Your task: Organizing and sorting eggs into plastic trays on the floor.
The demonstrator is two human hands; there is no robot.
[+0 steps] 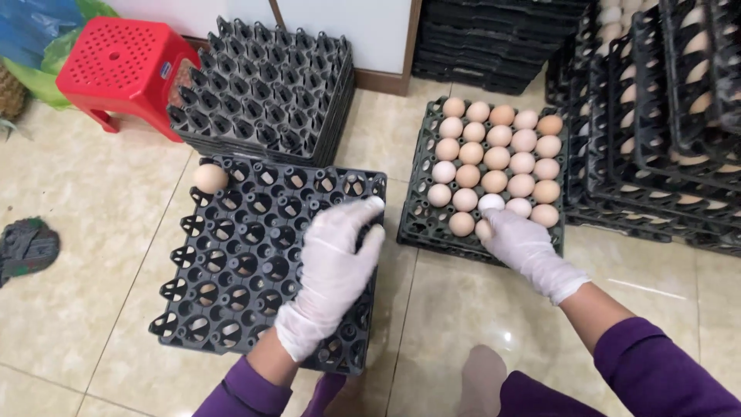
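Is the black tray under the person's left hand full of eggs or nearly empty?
Nearly empty. The black tray holds only one egg, in its far left corner; the other visible cups are bare. The left hand covers a few cups.

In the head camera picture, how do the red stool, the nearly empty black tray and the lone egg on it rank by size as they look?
1. Nearly empty black tray, though it lies nearest the camera.
2. Red stool, farther off and partly cut off, so this gap is unsure.
3. Lone egg, clearly smallest.
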